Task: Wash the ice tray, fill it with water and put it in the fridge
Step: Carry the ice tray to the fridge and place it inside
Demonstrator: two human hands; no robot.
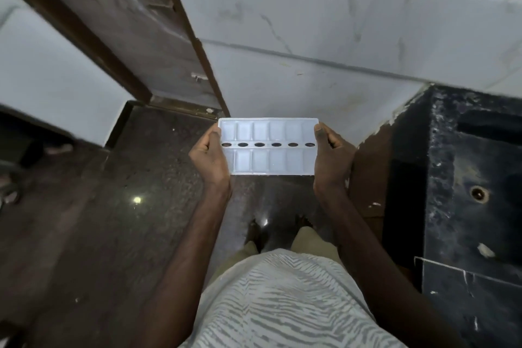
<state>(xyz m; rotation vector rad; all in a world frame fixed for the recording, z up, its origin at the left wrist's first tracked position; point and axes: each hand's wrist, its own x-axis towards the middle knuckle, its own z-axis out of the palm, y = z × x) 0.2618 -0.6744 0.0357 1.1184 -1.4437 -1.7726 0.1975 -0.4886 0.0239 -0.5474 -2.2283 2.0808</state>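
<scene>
Gripping the white ice tray (pixel 268 147) by its two short ends, the person is holding it level in mid-air above the dark speckled floor (pixel 113 220), in front of the body. The left hand (pixel 209 158) is curling round the left end, thumb lying on the rim; the right hand (pixel 330 158) is clasping the right end the same way. Two rows of compartments are facing up, with a line of oval holes running between them. A black stone tabletop (pixel 466 206) is standing to the right, a brown door (pixel 135 22) far left.
</scene>
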